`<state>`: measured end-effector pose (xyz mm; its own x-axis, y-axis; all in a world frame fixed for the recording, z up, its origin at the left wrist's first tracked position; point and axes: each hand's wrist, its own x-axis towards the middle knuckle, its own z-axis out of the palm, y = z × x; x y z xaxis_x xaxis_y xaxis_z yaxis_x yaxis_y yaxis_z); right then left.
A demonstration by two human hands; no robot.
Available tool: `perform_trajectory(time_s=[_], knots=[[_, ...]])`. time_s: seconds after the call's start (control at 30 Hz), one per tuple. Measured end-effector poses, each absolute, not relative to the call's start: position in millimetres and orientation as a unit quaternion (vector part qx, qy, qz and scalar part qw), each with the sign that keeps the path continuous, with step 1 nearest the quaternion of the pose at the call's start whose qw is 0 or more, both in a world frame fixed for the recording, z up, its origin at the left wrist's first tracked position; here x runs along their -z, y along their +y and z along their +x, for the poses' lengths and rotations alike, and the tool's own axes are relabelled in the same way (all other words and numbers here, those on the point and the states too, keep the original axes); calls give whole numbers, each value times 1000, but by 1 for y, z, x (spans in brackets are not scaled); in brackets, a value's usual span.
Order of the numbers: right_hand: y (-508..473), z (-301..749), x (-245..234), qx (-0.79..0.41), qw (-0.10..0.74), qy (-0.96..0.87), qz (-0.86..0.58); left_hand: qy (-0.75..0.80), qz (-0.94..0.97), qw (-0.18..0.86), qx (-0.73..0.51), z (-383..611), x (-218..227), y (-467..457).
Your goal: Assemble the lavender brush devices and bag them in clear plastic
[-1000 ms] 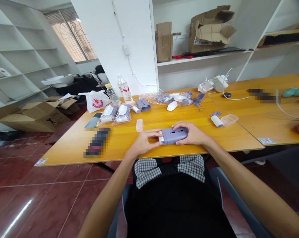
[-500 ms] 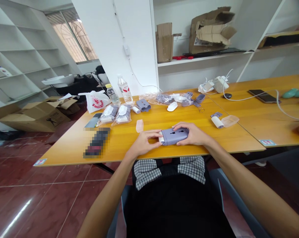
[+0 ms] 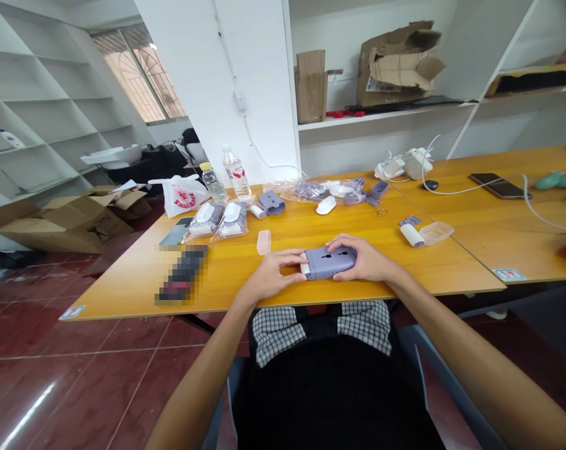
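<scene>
A purple-grey plastic case (image 3: pixel 324 263) with dark cut-outs on top lies flat at the table's front edge. My right hand (image 3: pixel 364 257) is wrapped round its right end. At the left end, my left hand (image 3: pixel 276 272) pinches a white roller-like piece (image 3: pixel 304 265) that sticks partly out of the case; how far it reaches inside is hidden. A translucent pinkish cover (image 3: pixel 264 242) lies just beyond my left hand. Right of my hands rest a white roller (image 3: pixel 412 235), a clear tray (image 3: pixel 436 233) and small grey parts (image 3: pixel 410 220).
Bagged kits (image 3: pixel 232 220), another purple-grey case (image 3: pixel 271 202), a clear bottle (image 3: pixel 236 172) and a plastic bag (image 3: pixel 184 195) stand along the back left. A phone (image 3: pixel 500 185) and a white cable (image 3: pixel 526 187) lie right. A pixelated dark object (image 3: pixel 182 275) lies left.
The view has shifted slightly, so the table sits a little lower. Both hands keep the same hold on the case and the white piece, with little visible movement.
</scene>
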<state>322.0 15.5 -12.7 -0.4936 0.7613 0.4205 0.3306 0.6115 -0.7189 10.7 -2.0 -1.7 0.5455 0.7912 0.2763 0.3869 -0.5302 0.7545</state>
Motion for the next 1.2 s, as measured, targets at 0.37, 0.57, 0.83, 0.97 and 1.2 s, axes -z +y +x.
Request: perform_trajectory(time_s=[0.37,0.57,0.83,0.97,1.2], knots=[[15,321,11,-301,371,-813,-333,339,840,298,-300,13,-1,-8],[15,320,11,-303,371,-815,-326,351,847,269,-294,14,-3,-9],[15,320,13,-301,369,-816,-328,360,847,265,-288,13,-5,-9],[15,320,13,-306,370,-813,-328,355,846,274,-289,12,-4,-7],[14,321,11,-318,382,-800,-336,338,862,220,-308,12,-3,-9]])
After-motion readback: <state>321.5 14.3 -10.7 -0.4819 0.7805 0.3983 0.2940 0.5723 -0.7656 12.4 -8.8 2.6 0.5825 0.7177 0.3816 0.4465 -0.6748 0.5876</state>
